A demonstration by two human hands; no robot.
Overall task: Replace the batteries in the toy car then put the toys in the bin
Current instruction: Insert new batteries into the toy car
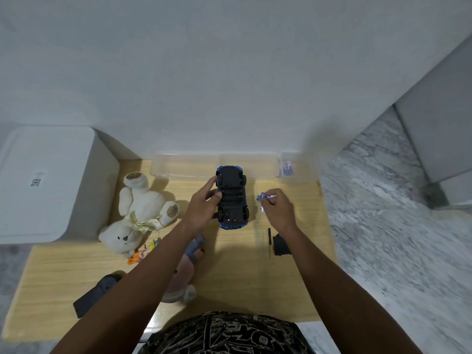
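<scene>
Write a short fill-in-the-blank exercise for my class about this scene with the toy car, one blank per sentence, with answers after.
1. The car lies with its ____ facing up.
2. The ____ hand steadies the car.
3. The right hand pinches ____.
4. The plush bear lies to the car's ____.

Answers: underside; left; batteries; left
</scene>
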